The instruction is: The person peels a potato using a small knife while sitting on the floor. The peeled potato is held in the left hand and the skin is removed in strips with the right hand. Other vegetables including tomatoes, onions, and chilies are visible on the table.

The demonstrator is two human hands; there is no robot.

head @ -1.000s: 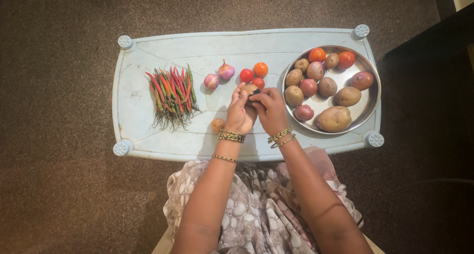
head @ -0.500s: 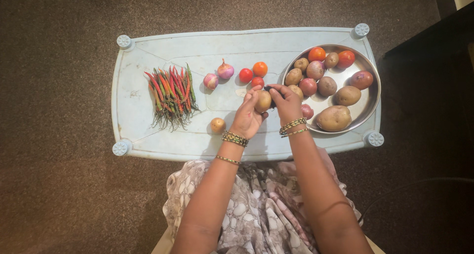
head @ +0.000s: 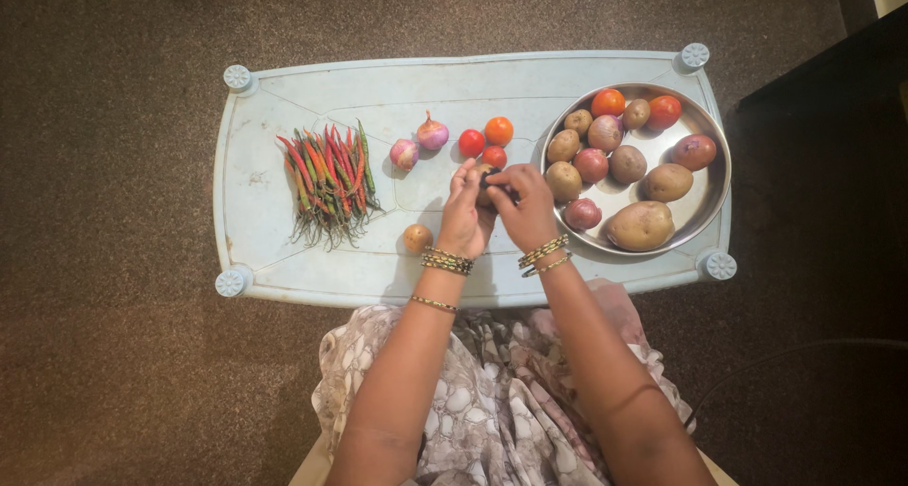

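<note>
In the steel bowl (head: 711, 195), potatoes (head: 641, 226), onions (head: 592, 165), tomatoes (head: 607, 103).

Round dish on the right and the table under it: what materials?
Round dish: looks like stainless steel, polished; grey with a bright reflective rim. Table: likely moulded plastic, pale blue, matte and scuffed, with moulded ridges and round corner caps; could be painted, hard to tell.
</note>
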